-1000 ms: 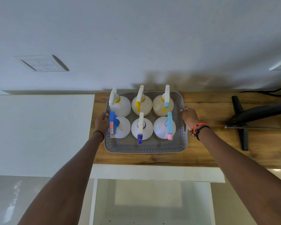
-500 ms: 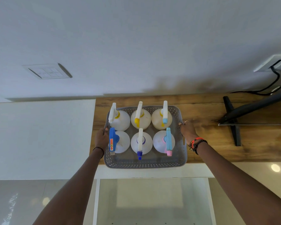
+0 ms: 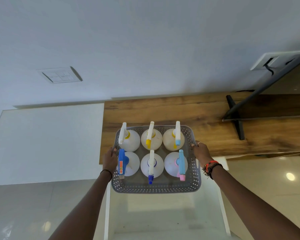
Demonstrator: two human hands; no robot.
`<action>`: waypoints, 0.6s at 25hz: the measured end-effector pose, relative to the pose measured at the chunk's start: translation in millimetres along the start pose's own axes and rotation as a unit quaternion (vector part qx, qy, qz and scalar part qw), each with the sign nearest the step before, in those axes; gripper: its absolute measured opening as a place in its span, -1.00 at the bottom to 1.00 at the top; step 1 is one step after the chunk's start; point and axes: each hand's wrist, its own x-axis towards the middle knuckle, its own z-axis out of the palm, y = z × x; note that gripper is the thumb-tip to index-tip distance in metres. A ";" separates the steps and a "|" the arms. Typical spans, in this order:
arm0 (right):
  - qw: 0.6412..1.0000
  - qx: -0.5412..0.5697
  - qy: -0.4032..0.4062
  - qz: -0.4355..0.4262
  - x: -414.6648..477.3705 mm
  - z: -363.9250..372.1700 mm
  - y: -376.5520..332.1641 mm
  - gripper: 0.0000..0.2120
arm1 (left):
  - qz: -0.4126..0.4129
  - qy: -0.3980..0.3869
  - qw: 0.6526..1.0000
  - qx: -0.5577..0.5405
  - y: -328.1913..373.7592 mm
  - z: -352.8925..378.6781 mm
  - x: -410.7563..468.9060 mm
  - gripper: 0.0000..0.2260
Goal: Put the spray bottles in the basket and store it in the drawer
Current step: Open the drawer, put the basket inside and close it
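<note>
Grey perforated plastic basket [image 3: 156,188] straddles the front edge of the brown wooden countertop [image 3: 206,132]: far half over the wood, near half out past the edge. Cannot tell whether it touches the wood. Six round white plastic spray bottles [image 3: 151,164] stand upright inside, two rows of three. Left hand [image 3: 110,160] grips the basket's left wall, fingers curled over the rim. Right hand [image 3: 201,153] grips the right wall likewise. White open drawer [image 3: 163,213] sits below the countertop's edge. Black stand foot [image 3: 235,116] rests on the countertop's right part.
</note>
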 end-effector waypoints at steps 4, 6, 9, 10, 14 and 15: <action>1.000 -0.008 0.014 0.011 -25.2 -5.6 31.0 -0.71 | -0.001 -0.001 1.000 0.004 -19.0 2.6 -32.5 -0.75; 1.000 -0.011 0.018 0.023 -35.8 -7.4 46.3 -0.70 | -0.015 0.006 1.000 0.000 -29.7 5.0 -47.9 -0.74; 0.999 -0.008 0.017 0.027 -52.0 -9.3 68.1 -0.71 | -0.016 0.011 1.000 -0.007 -44.9 9.5 -70.7 -0.72; 1.000 -0.011 0.014 0.025 -58.0 -10.3 74.8 -0.71 | -0.017 0.011 1.000 -0.009 -49.9 10.5 -77.8 -0.71; 0.999 -0.009 0.008 0.031 -78.8 -13.0 101.1 -0.71 | -0.028 0.009 1.000 -0.007 -72.7 14.8 -100.6 -0.72; 0.999 -0.009 0.007 0.036 -82.6 -13.5 106.7 -0.71 | -0.030 0.010 0.999 -0.008 -78.2 16.6 -105.2 -0.73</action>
